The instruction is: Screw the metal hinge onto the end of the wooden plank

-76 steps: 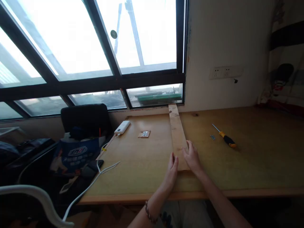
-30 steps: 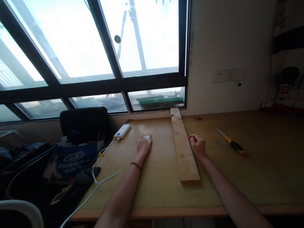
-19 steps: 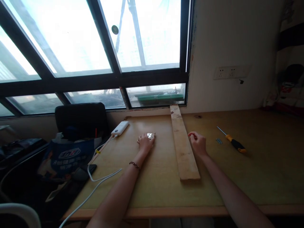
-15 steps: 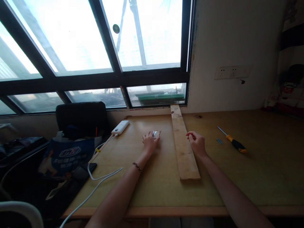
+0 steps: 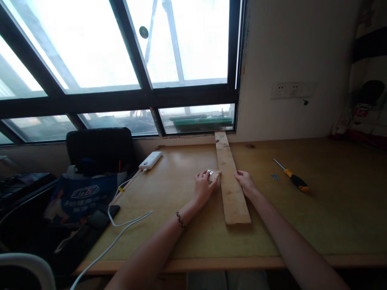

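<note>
Daylight pours through the dark-framed window (image 5: 90, 44), which fills the upper left of the head view, while a pale wall (image 5: 272, 48) with a socket panel (image 5: 292, 90) takes the upper right. Below them, a yellowish wooden table (image 5: 181, 235) spans the middle and lower part of the frame.

Just right of centre, a long wooden plank (image 5: 235, 197) lies flat on the table, running from near the window's foot towards the lower edge. Left of it, the left hand (image 5: 203, 186), with a braided bracelet (image 5: 180, 219) at its wrist, is clamped on a small flat piece (image 5: 215, 176) bearing shiny metal, thumb and fingers at its edges. One corner of this piece comes up to the plank's left edge; whether they touch, I cannot tell.

At the plank's opposite edge is the right hand (image 5: 247, 184), its fingers drawn close together and meeting the wood; whether they grip it is unclear.

Right of centre lie a few small screws (image 5: 275, 177) and, just beside them, a yellow and black screwdriver (image 5: 292, 177). Left of centre, a white power bank (image 5: 150, 160) rests near the table's edge, joined to a white cable (image 5: 105, 243).
</note>
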Motion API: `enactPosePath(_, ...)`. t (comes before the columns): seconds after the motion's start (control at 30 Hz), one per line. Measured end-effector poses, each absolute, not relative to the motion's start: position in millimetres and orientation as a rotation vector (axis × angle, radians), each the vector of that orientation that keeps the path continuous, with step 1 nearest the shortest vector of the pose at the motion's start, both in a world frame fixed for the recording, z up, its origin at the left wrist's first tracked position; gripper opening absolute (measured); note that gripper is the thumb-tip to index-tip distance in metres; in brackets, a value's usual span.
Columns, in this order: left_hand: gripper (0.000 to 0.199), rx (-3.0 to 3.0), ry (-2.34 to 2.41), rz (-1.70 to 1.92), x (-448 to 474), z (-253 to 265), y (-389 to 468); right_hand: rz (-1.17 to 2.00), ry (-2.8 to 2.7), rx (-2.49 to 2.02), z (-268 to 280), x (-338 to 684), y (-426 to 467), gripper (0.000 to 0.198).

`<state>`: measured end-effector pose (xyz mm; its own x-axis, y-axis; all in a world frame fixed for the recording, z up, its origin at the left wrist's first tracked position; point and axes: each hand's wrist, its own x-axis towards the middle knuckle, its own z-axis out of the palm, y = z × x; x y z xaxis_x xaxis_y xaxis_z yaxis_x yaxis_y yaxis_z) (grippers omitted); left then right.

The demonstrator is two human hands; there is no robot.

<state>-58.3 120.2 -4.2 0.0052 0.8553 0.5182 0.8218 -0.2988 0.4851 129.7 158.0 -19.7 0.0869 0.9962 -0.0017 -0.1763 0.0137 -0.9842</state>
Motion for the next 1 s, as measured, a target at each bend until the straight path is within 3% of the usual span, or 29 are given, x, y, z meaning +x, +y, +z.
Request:
enactPosePath(0.53,0.037,2.21,1.842,1.238,-59.9,-8.5,121.4,1.11,-1.037,-1.261,-17.1,140.1,155.1,0.022)
enactPosePath(0.73,0.038,2.313,1.709,1.36,-48.7,4.9,105.9,0.498,-1.254,-1.32,8.1,127.5,139.5,0.04)
enactPosePath(0.87,0.044,2.512,1.504,1.445,-38.9,11.1,92.3,1.058,-1.296,-1.143,16.4,105.9,118.0,0.051)
enactPosePath(1.0,0.048,2.651,1.318,1.498,-36.9,12.6,87.3,1.389,-1.138,-0.902,14.2,94.0,106.2,0.04)
